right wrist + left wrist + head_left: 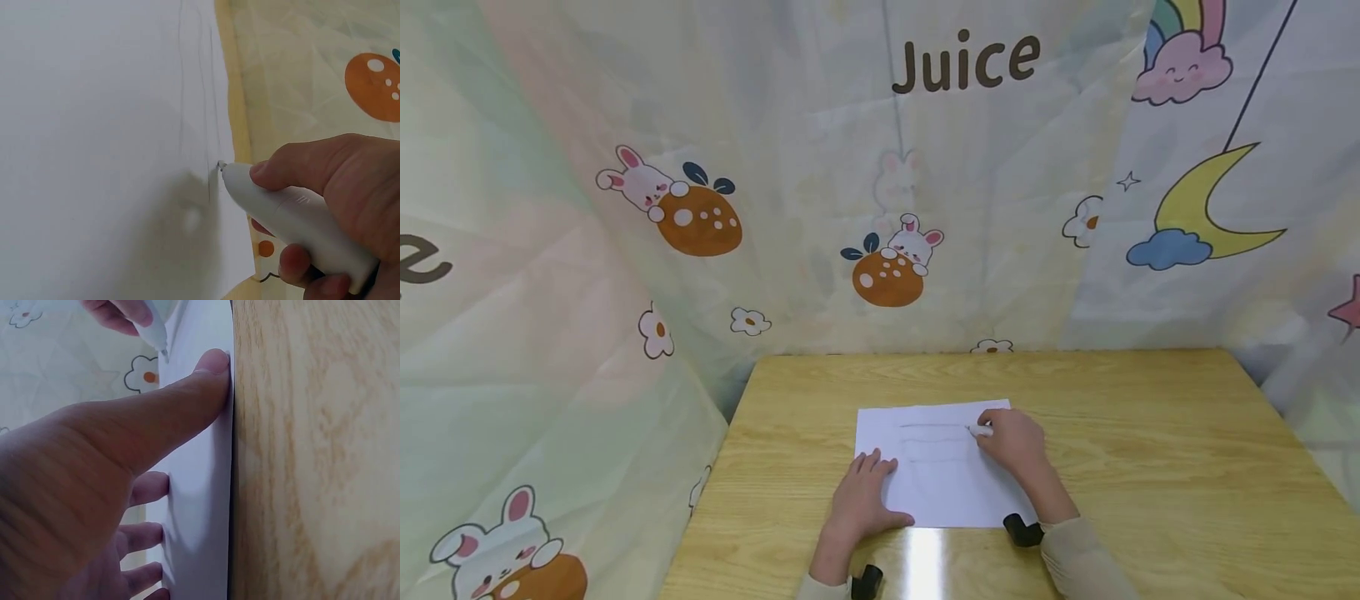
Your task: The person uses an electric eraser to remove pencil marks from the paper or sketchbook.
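- On the wooden table, a white sheet of paper lies flat in front of you, with its long side running left to right.
- Your left hand rests on the near left corner of the paper. It is not gripping anything. Its fingers are spread apart and point to the far side, and the thumb lies along the near edge, pointing right.
- Your right hand is over the far right part of the paper. It is holding a fat white pen, with the thumb on one side and curled fingers on the other.
- The pen leans, and its dark tip is at the right end of the farthest line.
- Three thin grey lines run from left to right on the paper, one behind the other. They are a bit wobbly, and they sit between your two hands.
- You have pale sleeves, and there is a small black thing at each wrist.
- A bright shiny patch shows on the table, just nearer to you than the paper.
- Past the far edge of the table hangs a pale cloth. It has bunnies hugging orange fruit, white flowers, the word "Juice", and a yellow moon on the right.
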The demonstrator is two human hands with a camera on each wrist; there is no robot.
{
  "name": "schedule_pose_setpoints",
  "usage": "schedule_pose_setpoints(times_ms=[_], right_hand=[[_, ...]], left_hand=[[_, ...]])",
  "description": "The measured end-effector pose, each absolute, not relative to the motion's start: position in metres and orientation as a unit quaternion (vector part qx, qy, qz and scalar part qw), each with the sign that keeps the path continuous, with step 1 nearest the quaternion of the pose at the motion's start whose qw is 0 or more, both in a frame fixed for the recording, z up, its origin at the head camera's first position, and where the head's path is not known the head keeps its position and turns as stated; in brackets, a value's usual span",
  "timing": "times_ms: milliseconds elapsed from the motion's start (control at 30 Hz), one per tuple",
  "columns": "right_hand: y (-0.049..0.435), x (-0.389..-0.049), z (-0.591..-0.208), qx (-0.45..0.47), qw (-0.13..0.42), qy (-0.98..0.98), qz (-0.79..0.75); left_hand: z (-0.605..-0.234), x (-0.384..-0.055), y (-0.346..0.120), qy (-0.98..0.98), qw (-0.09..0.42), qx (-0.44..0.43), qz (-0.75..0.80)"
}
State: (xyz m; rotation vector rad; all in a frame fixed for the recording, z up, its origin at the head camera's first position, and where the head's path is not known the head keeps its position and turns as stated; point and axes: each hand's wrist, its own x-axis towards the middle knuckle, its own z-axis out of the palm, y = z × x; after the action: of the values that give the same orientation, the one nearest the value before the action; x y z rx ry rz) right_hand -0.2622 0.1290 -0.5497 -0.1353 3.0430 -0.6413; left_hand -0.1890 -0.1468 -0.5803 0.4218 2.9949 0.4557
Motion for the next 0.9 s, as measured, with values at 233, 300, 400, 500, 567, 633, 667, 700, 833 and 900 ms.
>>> schedule_pose_setpoints(times_ms=[233, 300, 400, 500, 567, 633, 667, 700, 833, 900], right_hand=[[0.121, -0.27, -0.556, -0.071, -0.015, 0.975, -0.212], [0.12, -0.269, -0.556, -0.074, -0.011, 0.975, -0.211], [0.121, -0.264, -0.553, -0.074, -0.003, 0.975, -0.21], [0.124, -0.258, -0.551, -0.069, 0.006, 0.975, -0.213], [0.124, -0.258, -0.55, -0.063, 0.002, 0.974, -0.218], [0.125, -0.26, -0.548, -0.062, -0.005, 0.973, -0.222], [0.125, -0.26, -0.547, -0.063, -0.009, 0.973, -0.222], [0.125, -0.261, -0.547, -0.063, -0.01, 0.973, -0.22], [0.123, -0.262, -0.547, -0.073, -0.006, 0.976, -0.205], [0.122, -0.263, -0.549, -0.079, -0.008, 0.975, -0.205]], left_hand=[[-0.58, -0.19, -0.148, 0.979, 0.038, 0.138, 0.147], [-0.581, -0.189, -0.148, 0.978, 0.038, 0.138, 0.15], [-0.582, -0.188, -0.147, 0.979, 0.033, 0.139, 0.149], [-0.584, -0.186, -0.145, 0.978, 0.034, 0.14, 0.149], [-0.584, -0.187, -0.145, 0.978, 0.033, 0.141, 0.149], [-0.585, -0.189, -0.144, 0.978, 0.033, 0.143, 0.15], [-0.585, -0.19, -0.144, 0.978, 0.032, 0.145, 0.149], [-0.586, -0.191, -0.144, 0.978, 0.031, 0.145, 0.147], [-0.587, -0.191, -0.146, 0.978, 0.035, 0.148, 0.14], [-0.587, -0.191, -0.147, 0.979, 0.038, 0.145, 0.136]])
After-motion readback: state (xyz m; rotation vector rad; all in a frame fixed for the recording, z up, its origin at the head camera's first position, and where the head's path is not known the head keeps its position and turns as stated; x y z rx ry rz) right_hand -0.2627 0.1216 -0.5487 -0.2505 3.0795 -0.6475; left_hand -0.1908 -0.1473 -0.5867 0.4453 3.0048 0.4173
